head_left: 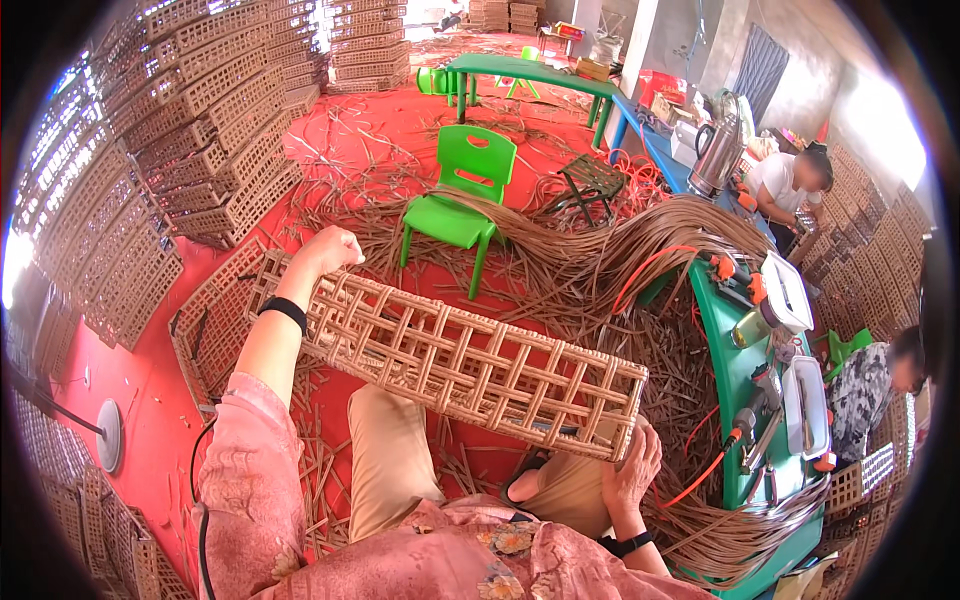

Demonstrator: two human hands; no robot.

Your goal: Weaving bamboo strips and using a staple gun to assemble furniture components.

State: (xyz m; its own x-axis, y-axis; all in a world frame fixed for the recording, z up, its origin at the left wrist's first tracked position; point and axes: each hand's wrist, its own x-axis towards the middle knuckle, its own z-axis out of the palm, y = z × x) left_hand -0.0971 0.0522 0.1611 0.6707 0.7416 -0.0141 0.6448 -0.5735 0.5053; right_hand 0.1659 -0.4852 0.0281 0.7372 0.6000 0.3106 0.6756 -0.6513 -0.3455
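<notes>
A long woven rattan-like basket frame [465,365] with an open lattice slants across my lap, its left end farther away and its right end nearer me. My right hand [632,470] grips its near right corner, the thumb and fingers around the rim. Over the far left part of the frame is my left hand [335,250], its fingers curled closed; whatever they may hold is hidden. Under my left forearm, another flat lattice panel [215,310] leans on the red floor.
A green chair [462,190] stands ahead beside long brown strips [600,245]. On the right, a green table [715,350] carries power tools and clear plastic boxes [805,405]. Tall stacks of woven baskets [200,130] rise at left. Two people, one a person in white [785,185], are at right.
</notes>
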